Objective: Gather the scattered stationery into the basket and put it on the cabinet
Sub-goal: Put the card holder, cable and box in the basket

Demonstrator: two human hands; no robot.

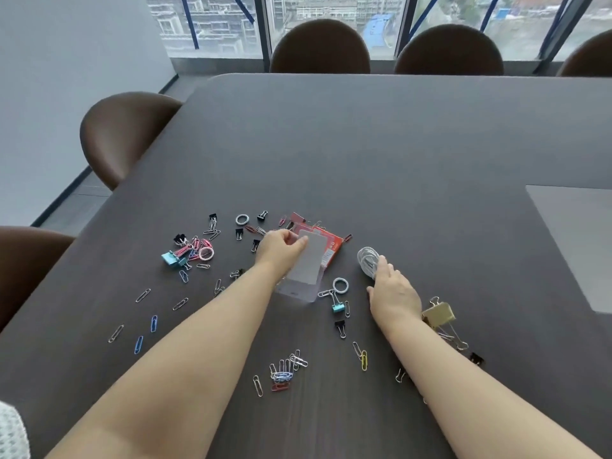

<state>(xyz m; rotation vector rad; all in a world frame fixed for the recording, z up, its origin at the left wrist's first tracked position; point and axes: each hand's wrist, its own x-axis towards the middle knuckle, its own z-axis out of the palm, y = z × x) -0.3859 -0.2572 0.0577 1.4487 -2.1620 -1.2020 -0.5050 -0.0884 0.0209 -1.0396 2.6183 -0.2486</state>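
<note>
Dark grey bench [364,144], rounded far-left corner. Pale grey rectangular inset [576,240] at its right edge. Brown chairs: two at far side [319,48] [448,51], a third partly cut off at right [587,58]; two along left side [122,134] [26,263]. Window [331,18] beyond, buildings outside. White wall [66,77] at left.

Big dark grey table [381,144] w/ rounded corner fills the room's middle. Brown chairs: three at far edge, e.g. [319,48], two on left, e.g. [122,134]. Floor-to-ceiling windows [331,14] behind, blue frames, daylight, bldgs outside. Plain pale wall [66,61] at left, grey floor [82,200].
</note>
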